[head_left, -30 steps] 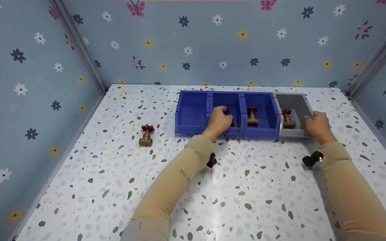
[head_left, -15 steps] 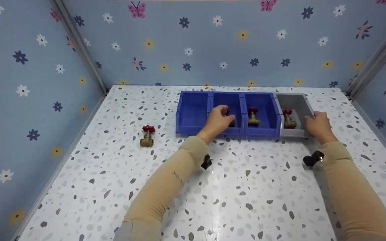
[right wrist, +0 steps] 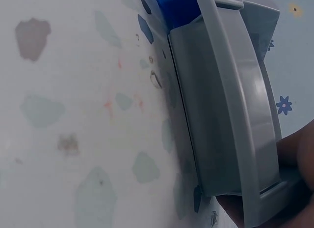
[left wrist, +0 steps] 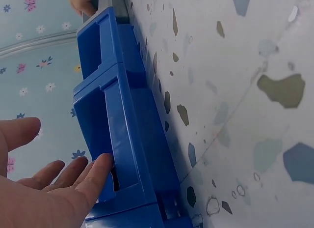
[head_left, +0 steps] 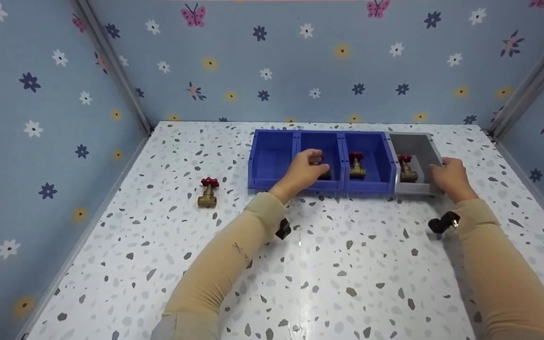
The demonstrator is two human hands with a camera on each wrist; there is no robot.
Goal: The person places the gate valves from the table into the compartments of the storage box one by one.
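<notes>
My left hand (head_left: 299, 171) is over the second blue bin (head_left: 320, 140), thumb apart from the fingers. In the left wrist view the fingers (left wrist: 91, 181) reach to that bin's opening with nothing pinched between them. Behind the hand, a brass valve (head_left: 325, 175) in this bin is mostly hidden. My right hand (head_left: 452, 180) grips the right wall of the grey bin (head_left: 413, 188), thumb inside the rim. A brass gate valve with a red handwheel (head_left: 408, 174) stands in the grey bin, and a similar valve (head_left: 357, 170) in the third blue bin (head_left: 371, 141).
The leftmost blue bin (head_left: 274, 151) adjoins the others in one row. Another red-handled brass valve (head_left: 207, 199) stands on the speckled white table (head_left: 347, 283), left of the row. Flower-patterned panels (head_left: 291, 61) enclose the table at the back and sides.
My left hand's thumb and fingers have spread apart and let go of the valve in the second bin. The hand has drawn back slightly to the left. My right hand keeps its grip.
</notes>
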